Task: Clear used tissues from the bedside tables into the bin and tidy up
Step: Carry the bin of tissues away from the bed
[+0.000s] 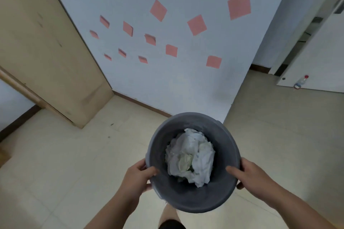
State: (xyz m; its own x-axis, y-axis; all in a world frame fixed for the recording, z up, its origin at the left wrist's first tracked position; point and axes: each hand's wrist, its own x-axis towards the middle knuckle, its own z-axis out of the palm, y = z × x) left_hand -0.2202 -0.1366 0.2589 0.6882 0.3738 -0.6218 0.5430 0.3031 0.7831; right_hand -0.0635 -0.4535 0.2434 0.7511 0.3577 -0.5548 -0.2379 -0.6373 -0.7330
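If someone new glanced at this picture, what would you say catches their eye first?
First, the grey bin low in the middle, gripped at its rim by the left hand and right hand, with crumpled white tissues heaped inside. Next, the pink squares scattered over the white wall behind it. Last, a small red-capped bottle on the floor at far right.
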